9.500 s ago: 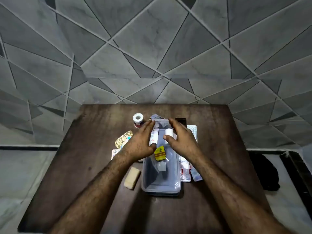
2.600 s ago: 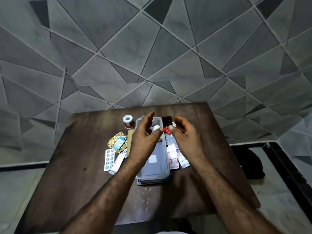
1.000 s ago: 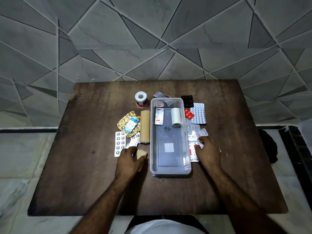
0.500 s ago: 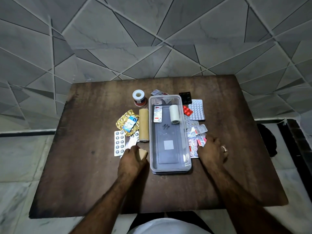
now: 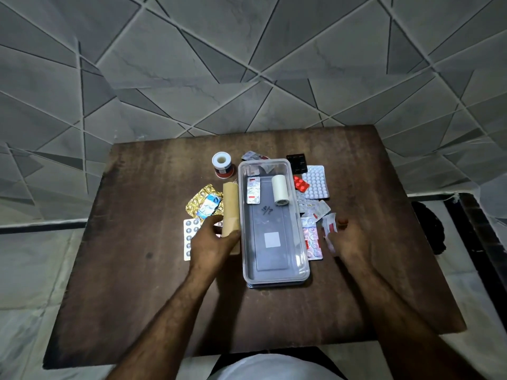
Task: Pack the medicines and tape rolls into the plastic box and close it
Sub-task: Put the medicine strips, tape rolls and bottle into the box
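The clear plastic box [image 5: 274,278] lies open at the middle of the brown table [image 5: 137,270]. In its far end lie a white tape roll [image 5: 280,190] and a blister strip [image 5: 253,190]. My left hand [image 5: 211,244] is just left of the box, closed on a short tan roll [image 5: 231,227] that overlaps a longer tan roll [image 5: 230,197]. My right hand [image 5: 349,242] is just right of the box, its fingers pinching a white-and-red medicine strip [image 5: 329,229], which is blurred. More strips [image 5: 312,241] lie against the box's right wall.
Left of the box lie a gold foil pack [image 5: 201,201], a white blister card [image 5: 189,237] and a white tape spool [image 5: 222,165]. To the right lie a black blister [image 5: 296,163], red pills [image 5: 300,184] and a white tablet sheet [image 5: 316,182]. A tiled wall stands behind the table.
My left hand has moved up with the short tan roll, close to the box's left wall. My right hand has lifted a strip off the pile on the right.
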Action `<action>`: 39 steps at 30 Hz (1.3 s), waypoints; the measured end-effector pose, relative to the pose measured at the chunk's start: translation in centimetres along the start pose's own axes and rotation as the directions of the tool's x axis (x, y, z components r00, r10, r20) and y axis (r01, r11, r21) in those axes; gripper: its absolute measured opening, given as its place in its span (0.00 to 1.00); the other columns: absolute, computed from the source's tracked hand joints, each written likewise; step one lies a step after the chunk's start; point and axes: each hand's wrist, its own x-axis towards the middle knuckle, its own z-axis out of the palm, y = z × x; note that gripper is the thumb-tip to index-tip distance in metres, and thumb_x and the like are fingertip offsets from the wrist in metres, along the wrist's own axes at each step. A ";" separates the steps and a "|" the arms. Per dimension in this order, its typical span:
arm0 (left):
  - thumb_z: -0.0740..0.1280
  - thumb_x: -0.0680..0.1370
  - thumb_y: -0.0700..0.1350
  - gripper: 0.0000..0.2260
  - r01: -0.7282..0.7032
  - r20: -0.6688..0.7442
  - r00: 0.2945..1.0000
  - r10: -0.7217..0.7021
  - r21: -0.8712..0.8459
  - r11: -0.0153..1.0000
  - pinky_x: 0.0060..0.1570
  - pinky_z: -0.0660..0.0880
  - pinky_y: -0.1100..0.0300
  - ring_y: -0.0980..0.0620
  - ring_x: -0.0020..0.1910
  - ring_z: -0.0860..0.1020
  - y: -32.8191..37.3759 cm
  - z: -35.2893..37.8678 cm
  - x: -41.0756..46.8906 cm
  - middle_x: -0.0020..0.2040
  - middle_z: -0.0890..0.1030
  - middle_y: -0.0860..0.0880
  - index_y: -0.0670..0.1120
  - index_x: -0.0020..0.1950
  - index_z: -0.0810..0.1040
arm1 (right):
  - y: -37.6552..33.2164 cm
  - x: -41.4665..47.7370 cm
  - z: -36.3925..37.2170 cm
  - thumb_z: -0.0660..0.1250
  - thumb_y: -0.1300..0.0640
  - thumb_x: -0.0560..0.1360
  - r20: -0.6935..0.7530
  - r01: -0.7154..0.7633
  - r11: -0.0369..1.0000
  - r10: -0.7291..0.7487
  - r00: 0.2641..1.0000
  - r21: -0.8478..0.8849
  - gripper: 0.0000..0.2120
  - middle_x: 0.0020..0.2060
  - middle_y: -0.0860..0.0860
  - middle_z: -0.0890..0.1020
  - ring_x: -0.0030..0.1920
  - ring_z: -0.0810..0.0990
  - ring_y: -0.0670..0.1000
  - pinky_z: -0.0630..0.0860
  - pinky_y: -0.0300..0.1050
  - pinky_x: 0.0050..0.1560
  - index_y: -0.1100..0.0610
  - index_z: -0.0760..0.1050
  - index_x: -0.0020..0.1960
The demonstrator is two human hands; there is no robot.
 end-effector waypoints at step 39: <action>0.71 0.72 0.58 0.24 0.086 0.055 0.993 -0.104 0.269 0.959 0.52 0.74 0.54 0.44 0.55 0.79 -1.9 2.3 6.5 0.56 0.83 0.44 0.45 0.61 0.78 | 0.8 0.3 4.0 0.71 0.47 0.66 0.157 0.110 0.984 -0.088 0.984 -0.139 0.17 0.48 0.54 0.83 0.52 0.80 0.59 0.77 0.51 0.50 0.54 0.75 0.51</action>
